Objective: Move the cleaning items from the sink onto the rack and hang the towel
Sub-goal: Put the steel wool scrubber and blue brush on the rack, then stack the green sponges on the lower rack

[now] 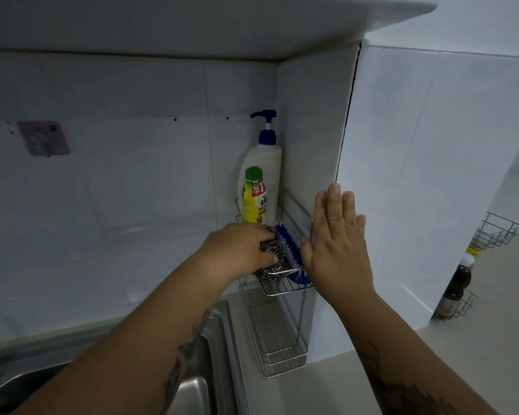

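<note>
While left hand (240, 250) clamps steel scourer (271, 259) on rack (282, 287) | right hand (336, 238) flat, spread | white tiled wall (132, 190)

Scourer (270, 259) and brush (288, 250) side by side on rack (285, 290), two bottles (261, 181) behind, sink (210, 369) lower left

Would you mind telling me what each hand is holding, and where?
The left hand grips the steel scourer from above, over the rack; the right hand is open, holding nothing.

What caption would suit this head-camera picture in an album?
Left hand sets a steel scourer on the wire rack beside a blue brush, right hand open alongside.
</note>
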Demonstrator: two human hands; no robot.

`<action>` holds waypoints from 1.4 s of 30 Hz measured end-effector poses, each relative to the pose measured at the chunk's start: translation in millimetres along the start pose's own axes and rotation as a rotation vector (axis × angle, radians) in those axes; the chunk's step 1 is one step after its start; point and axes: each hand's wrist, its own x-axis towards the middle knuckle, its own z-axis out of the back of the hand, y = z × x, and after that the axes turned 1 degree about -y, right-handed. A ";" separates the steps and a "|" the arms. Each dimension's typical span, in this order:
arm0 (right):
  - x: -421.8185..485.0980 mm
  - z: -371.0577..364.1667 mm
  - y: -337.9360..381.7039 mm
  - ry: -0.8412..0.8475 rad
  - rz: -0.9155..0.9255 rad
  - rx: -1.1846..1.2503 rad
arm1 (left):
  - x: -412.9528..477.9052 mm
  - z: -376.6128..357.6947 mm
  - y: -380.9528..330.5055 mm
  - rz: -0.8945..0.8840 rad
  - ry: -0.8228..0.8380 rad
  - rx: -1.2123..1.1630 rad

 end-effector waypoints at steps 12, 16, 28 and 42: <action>-0.3 48.2 67.2 0.118 -0.011 0.194 | -81.8 38.1 57.0 0.199 -0.138 -0.344; -18.1 49.0 128.7 0.206 0.091 0.294 | -145.1 31.8 115.0 0.373 -0.148 -0.369; -140.6 -78.9 286.7 0.716 0.308 0.434 | -324.9 -100.8 262.4 0.825 0.029 -0.400; -296.9 -279.7 408.9 1.208 0.403 0.407 | -390.7 -272.4 336.5 0.945 0.598 -0.298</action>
